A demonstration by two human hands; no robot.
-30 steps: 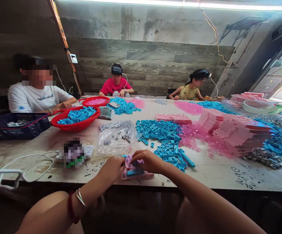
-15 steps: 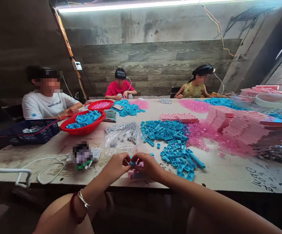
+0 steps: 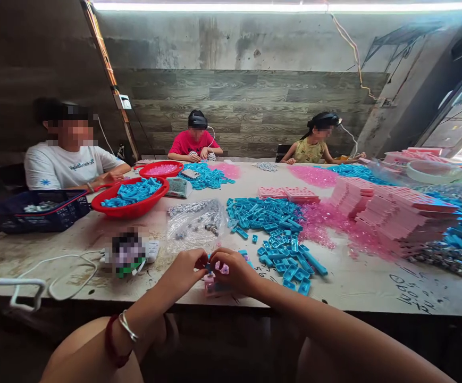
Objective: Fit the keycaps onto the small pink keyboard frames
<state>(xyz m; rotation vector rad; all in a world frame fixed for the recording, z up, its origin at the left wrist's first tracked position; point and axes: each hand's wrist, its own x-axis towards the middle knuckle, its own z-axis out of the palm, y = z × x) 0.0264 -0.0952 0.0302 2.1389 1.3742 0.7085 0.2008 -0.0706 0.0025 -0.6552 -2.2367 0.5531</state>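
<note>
My left hand (image 3: pixel 187 269) and my right hand (image 3: pixel 236 270) meet at the table's front edge, fingertips pinched together. Between them shows a bit of a small blue plastic piece (image 3: pixel 209 268), mostly covered by fingers. Right under the fingertips stands a pink plastic tray-like block (image 3: pixel 213 287), largely hidden by my right hand. Just beyond my hands lies a clear plastic bag (image 3: pixel 194 226) with small metallic parts. To the right of my right hand, blue plastic pieces (image 3: pixel 290 260), some like open rectangular shells, are heaped on the table.
Stacked pink trays (image 3: pixel 402 213) stand at the right beside loose pink translucent bits (image 3: pixel 346 229). A red bowl (image 3: pixel 135 210) of blue pieces and a dark basket (image 3: pixel 61 218) are at left, near a cabled device (image 3: pixel 125 252). Several people sit around the table.
The blue piece between my fingertips has dropped slightly toward the pink block, and my fingers have shifted around it. The whole view has moved a little.
</note>
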